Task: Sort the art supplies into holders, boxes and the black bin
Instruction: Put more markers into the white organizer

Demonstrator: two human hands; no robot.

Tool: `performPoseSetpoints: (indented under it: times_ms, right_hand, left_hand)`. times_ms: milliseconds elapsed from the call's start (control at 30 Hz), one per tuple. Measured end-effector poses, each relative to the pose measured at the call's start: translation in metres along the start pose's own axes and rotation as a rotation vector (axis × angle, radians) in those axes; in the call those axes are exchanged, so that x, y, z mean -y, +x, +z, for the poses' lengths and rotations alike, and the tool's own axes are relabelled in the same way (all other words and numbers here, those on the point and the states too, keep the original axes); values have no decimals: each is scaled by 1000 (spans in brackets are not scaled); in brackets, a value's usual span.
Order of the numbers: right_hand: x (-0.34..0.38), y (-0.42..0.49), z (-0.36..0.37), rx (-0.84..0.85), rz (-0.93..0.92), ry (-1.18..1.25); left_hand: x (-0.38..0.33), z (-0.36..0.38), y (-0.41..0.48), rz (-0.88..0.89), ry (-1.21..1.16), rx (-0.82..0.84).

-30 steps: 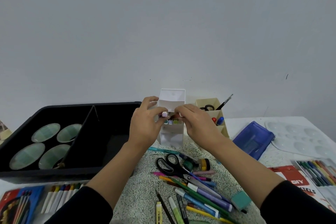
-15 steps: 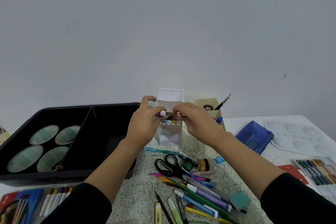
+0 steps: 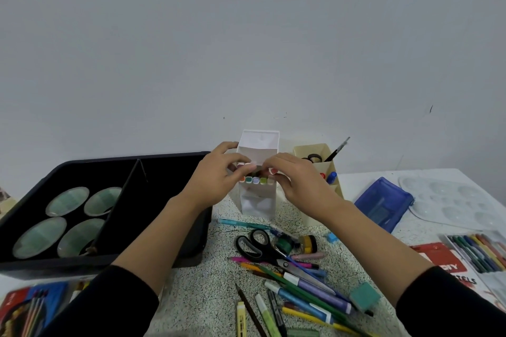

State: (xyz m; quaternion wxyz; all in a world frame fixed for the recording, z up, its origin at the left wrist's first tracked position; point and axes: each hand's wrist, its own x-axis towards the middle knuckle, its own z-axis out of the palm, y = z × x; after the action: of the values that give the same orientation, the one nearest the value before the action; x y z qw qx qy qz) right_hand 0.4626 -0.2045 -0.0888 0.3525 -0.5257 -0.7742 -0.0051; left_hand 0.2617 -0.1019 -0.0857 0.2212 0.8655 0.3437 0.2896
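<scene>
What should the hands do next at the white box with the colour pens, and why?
Probably push the markers that the left hand and right hand pinch down into the white holder's middle tier, beside the row of coloured caps standing there, then let go. Both hands sit right at that opening, and many pens lie loose on the table.

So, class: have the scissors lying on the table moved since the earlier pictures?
No. The scissors lie in the same spot in front of the white holder.

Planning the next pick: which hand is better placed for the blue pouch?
Right: both pinch markers at the holder, but the pouch lies beyond the right hand, away from the left hand.
</scene>
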Motion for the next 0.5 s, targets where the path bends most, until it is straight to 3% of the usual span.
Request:
performPoseSetpoints:
  times_ms: [133,233,500]
  right_hand:
    - [-4,3,-2,24,-10,-4]
    - [-4,2,-3,-2,-7,-7]
    - [16,-18,12,-316,37,-19]
  left_hand:
    - [-2,5,1,-15,-43,-75]
    - [-6,-1,0,-57,-58,-36]
    - [-6,-6,-20,16,-124,-24]
